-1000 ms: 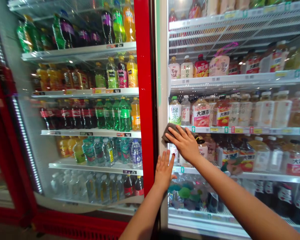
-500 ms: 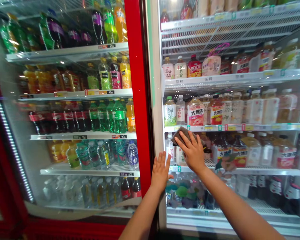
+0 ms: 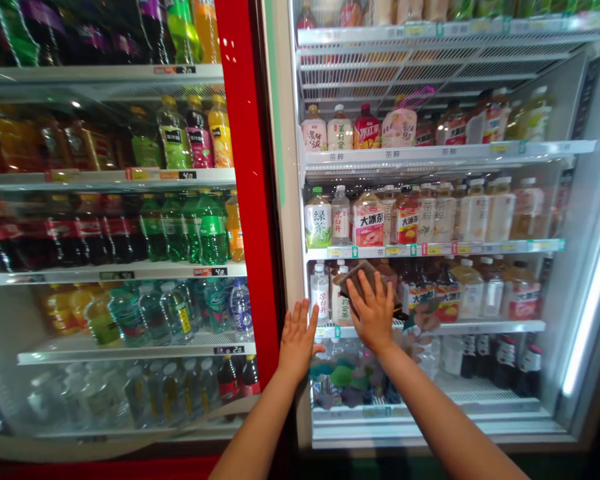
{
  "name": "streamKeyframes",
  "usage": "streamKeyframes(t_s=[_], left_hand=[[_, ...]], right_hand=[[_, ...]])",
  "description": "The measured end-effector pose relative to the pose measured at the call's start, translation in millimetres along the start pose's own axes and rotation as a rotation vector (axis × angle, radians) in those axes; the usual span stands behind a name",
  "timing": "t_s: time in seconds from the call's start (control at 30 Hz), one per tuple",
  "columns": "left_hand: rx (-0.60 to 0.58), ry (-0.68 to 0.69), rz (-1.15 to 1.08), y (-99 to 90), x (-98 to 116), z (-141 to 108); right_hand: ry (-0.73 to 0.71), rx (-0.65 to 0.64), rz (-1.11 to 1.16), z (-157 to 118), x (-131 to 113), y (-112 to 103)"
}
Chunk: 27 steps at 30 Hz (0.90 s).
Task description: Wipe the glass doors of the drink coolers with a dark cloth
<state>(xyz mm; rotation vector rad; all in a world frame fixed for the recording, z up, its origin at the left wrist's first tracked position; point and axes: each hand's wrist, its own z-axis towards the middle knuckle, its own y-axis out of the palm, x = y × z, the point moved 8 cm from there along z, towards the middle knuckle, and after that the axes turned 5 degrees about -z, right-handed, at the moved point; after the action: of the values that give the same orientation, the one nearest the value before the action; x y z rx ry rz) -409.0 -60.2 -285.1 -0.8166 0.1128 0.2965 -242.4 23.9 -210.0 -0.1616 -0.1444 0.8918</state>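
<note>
My right hand (image 3: 373,313) lies with fingers spread over a dark grey cloth (image 3: 352,273), pressing it to the glass door of the right-hand drinks cooler. Behind the cloth, a jasmine tea bottle (image 3: 340,303) is partly covered, and a clear bottle (image 3: 320,293) stands just left of it. My left hand (image 3: 299,343) rests flat, fingers apart and with nothing in it, near the pale door frame (image 3: 286,260) between the two coolers. The palm side of both hands is hidden.
On the left stands a red-framed cooler (image 3: 247,200) with shelves of soda, juice and water bottles. Boxy tea bottles (image 3: 370,220) line a shelf (image 3: 430,249) in the right cooler. Coloured stickers or reflections (image 3: 350,377) show low on its glass. A light strip (image 3: 595,287) runs down the far right.
The view has turned right, so the coolers appear shifted left. My right hand and the cloth have slid slightly rightward over the glass, uncovering more of the bottles. My left hand stays by the frame.
</note>
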Motion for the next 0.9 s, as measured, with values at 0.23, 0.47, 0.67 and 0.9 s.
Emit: streamKeyframes(t_s=[0.23, 0.47, 0.67, 0.9], left_hand=[[0.026, -0.001, 0.019, -3.4, 0.5, 1.8], [0.003, -0.01, 0.016, -2.3, 0.1, 3.7], [0.001, -0.014, 0.015, -1.4, 0.4, 3.2], [0.019, -0.023, 0.021, -4.0, 5.2, 5.3]], right_hand=[[-0.08, -0.011, -0.037, 18.2, 18.5, 1.1], [0.0, -0.033, -0.064, -21.2, 35.2, -0.9], [0.074, -0.029, -0.061, 4.0, 74.1, -11.8], [0.042, -0.091, -0.039, -27.3, 70.3, -9.5]])
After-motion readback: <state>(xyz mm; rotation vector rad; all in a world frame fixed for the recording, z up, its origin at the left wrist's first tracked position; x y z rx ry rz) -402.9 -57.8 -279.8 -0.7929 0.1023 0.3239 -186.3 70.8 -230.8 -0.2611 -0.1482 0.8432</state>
